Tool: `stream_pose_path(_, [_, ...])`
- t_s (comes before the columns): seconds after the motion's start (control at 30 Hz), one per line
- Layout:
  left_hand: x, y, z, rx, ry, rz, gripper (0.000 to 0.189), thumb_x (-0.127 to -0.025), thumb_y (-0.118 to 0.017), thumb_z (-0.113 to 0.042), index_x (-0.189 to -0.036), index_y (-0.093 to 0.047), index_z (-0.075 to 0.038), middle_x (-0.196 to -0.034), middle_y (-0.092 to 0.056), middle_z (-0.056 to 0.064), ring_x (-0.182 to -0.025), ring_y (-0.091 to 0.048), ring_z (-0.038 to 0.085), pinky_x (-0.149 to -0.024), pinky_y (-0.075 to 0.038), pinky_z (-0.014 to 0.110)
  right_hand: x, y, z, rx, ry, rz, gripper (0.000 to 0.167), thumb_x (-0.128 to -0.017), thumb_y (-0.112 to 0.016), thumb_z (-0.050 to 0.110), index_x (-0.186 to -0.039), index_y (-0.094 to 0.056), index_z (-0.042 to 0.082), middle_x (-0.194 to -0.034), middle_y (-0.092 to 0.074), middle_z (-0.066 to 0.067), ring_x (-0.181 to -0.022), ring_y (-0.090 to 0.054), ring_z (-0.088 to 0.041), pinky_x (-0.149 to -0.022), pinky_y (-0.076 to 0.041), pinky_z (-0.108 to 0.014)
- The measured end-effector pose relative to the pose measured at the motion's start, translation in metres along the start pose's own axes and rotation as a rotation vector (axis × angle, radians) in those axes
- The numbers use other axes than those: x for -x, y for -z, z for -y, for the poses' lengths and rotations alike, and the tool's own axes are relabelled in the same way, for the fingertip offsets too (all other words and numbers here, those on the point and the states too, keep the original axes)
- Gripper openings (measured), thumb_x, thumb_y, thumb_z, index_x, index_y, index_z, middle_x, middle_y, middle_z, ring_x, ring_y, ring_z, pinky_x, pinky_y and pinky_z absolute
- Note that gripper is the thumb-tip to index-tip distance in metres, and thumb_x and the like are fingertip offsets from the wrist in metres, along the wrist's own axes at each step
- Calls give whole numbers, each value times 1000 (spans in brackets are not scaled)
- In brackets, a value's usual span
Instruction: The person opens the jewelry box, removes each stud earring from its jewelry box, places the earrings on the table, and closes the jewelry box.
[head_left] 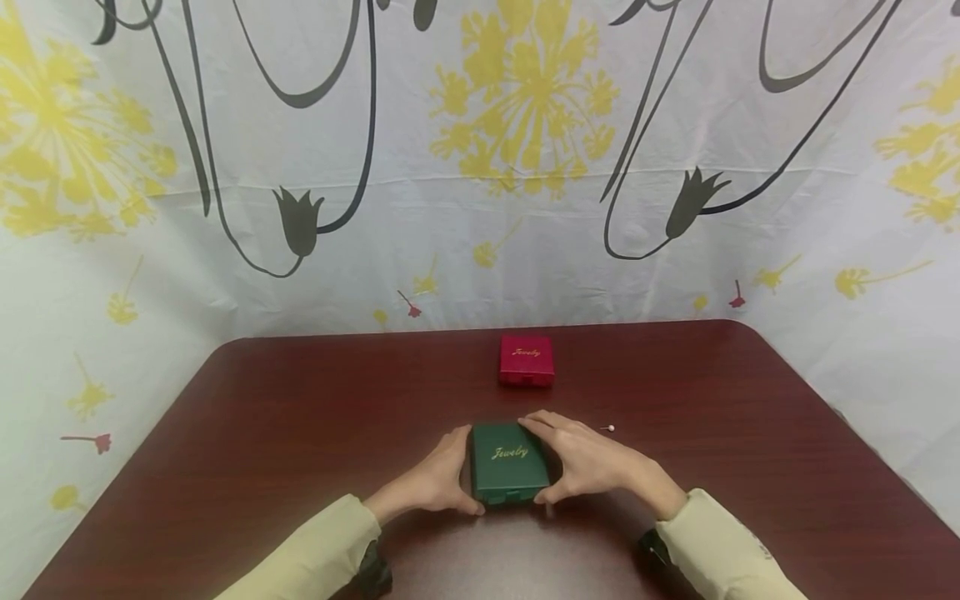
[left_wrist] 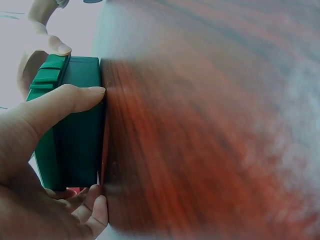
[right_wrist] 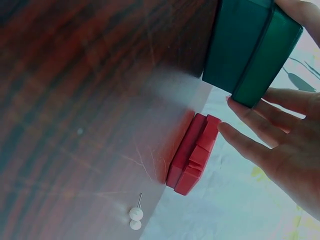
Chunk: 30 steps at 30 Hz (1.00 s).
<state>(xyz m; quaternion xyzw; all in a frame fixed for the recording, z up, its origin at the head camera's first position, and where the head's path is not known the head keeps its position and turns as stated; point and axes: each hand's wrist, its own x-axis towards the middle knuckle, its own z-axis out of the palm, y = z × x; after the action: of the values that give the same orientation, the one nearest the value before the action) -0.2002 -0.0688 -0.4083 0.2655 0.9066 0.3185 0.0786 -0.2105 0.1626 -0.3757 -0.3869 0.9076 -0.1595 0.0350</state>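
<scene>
A closed green jewelry box (head_left: 510, 458) with gold "Jewelry" lettering sits low over the tabletop, its clasp side toward me. My left hand (head_left: 442, 475) grips its left side, thumb at the front corner and fingers toward the back. From the right, my right hand (head_left: 581, 454) holds the opposite side, thumb at the front and fingertips at the rear corner. The left wrist view shows the left thumb lying across the box's clasp side (left_wrist: 80, 75). In the right wrist view, fingertips touch the far edge of the green box (right_wrist: 255, 55).
A closed red jewelry box (head_left: 527, 361) stands behind the green one. Right of the hands lies a small pearl-headed pin or stud (head_left: 609, 428), seen larger as a white pearl (right_wrist: 136, 214) in the right wrist view. A patterned cloth (head_left: 480, 250) hangs behind the brown table (head_left: 337, 400).
</scene>
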Motion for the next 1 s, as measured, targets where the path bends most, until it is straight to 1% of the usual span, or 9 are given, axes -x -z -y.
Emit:
stream_pose_path(0.23, [0,-1,2,-1,-22,-1,109,-53,-84,-20,-135,-18,8,-129,-37,19,-120,-35,31,-97,-31,43,2,1,0,-2,-2,-14,92,-60,-77,43,-131,-38,0,-127,-42,-10,-110,-47,-22,-89,-42,-41])
stream_pose_path(0.43, [1,0,3,-10,-7,23,98,-54,-83,-21,-130,-27,8,-122,-41,17,-116,-38,31,-95,-35,42,4,3,-1,2,-14,-33,92,-60,-77,43,-131,-38,0,-128,-42,-10,-110,-47,-23,-88,-42,-42])
stream_pose_path(0.6, [2,0,1,-14,-5,22,96,-55,-83,-21,-128,-28,9,-121,-41,19,-116,-38,33,-94,-35,44,6,5,-4,5,-25,-55,93,-58,-77,43,-132,-38,2,-127,-43,-7,-106,-49,-20,-86,-44,-40])
stream_pose_path(0.7, [3,1,0,3,11,30,98,-57,-83,-21,-130,-26,10,-127,-37,24,-120,-33,37,-96,-32,47,6,8,-7,-5,-36,-57,93,-59,-77,42,-132,-37,1,-127,-42,-7,-106,-49,-20,-86,-44,-39])
stream_pose_path(0.83, [5,2,-1,31,52,56,101,-59,-81,-23,-134,-20,8,-135,-26,30,-127,-22,41,-99,-25,51,8,13,-13,-12,-55,-65,92,-61,-77,41,-132,-37,-1,-127,-42,-10,-109,-47,-23,-88,-43,-41])
stream_pose_path(0.93, [5,2,-1,35,59,61,101,-60,-81,-23,-135,-19,7,-137,-24,30,-128,-20,41,-100,-25,51,10,18,-20,-8,-75,-84,91,-60,-77,40,-131,-38,-1,-126,-42,-11,-110,-46,-24,-89,-42,-42])
stream_pose_path(1.0, [4,1,-1,33,52,58,101,-60,-81,-23,-135,-19,7,-136,-25,30,-127,-21,41,-100,-25,51,11,21,-25,-9,-94,-96,90,-60,-78,39,-130,-38,-2,-125,-43,-11,-110,-46,-24,-89,-42,-42])
